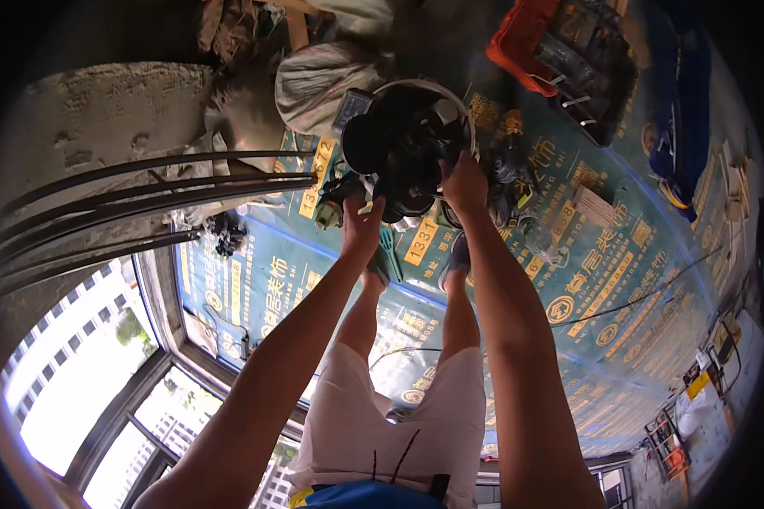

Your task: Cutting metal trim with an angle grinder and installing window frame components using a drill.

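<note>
Below me on the printed green floor covering stands a round bucket [417, 87] crowded with black items [397, 144], too dark to identify. My right hand [463, 188] reaches onto the bucket's right side, fingers curled into the dark items; what it grips is hidden. My left hand [361, 220] is closed at the lower left of the bucket, beside a dark tool with olive parts [329, 212]; I cannot make out what it holds. A green plastic piece [391, 254] lies just below the bucket, between my feet.
A sack [318, 93] lies behind the bucket. Long dark bars [144, 197] reach in from the left, near windows [144, 399]. At right are an orange-and-black case [518, 59], a blue bag [681, 102], dark bags [505, 170], a board [598, 206] and a cable [628, 305].
</note>
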Action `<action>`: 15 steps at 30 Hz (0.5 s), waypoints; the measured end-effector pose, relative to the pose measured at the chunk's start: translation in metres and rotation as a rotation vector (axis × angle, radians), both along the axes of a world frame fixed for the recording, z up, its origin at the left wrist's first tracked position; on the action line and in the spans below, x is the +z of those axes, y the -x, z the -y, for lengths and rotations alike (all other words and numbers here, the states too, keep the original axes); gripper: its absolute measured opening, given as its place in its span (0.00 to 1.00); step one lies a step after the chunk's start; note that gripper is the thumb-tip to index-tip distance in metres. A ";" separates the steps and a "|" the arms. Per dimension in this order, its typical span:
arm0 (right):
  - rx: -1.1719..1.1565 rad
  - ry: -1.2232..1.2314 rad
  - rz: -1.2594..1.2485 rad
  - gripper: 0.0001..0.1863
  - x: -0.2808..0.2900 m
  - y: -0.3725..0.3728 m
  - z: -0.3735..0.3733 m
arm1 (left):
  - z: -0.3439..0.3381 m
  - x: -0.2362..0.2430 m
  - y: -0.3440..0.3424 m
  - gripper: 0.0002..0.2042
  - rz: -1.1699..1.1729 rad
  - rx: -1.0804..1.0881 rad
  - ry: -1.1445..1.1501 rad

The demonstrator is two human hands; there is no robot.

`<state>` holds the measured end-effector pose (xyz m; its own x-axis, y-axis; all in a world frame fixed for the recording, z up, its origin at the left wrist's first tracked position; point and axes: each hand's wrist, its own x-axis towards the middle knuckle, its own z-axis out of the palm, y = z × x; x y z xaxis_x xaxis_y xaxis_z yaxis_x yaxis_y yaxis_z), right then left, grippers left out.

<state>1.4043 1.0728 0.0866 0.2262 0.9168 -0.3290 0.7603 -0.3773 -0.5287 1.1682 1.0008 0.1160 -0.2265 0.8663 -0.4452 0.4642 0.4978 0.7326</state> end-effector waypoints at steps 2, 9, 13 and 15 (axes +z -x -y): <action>0.052 0.010 -0.064 0.25 -0.007 -0.029 0.012 | 0.005 0.005 -0.040 0.26 0.000 0.045 -0.011; -0.102 -0.325 -0.594 0.21 0.084 -0.056 0.097 | 0.029 0.055 -0.054 0.16 -0.049 0.230 -0.146; -0.496 -0.337 -0.606 0.17 0.106 -0.098 0.176 | -0.002 0.057 -0.091 0.15 -0.001 -0.291 -0.269; -0.619 -0.345 -0.586 0.15 0.103 -0.117 0.198 | -0.034 0.046 -0.139 0.25 -0.028 -0.394 -0.155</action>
<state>1.5214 0.8746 0.1892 0.5932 0.7561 -0.2763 0.0504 -0.3775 -0.9246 1.3073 1.0344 0.1620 0.1249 0.9452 -0.3016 0.6175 0.1638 0.7693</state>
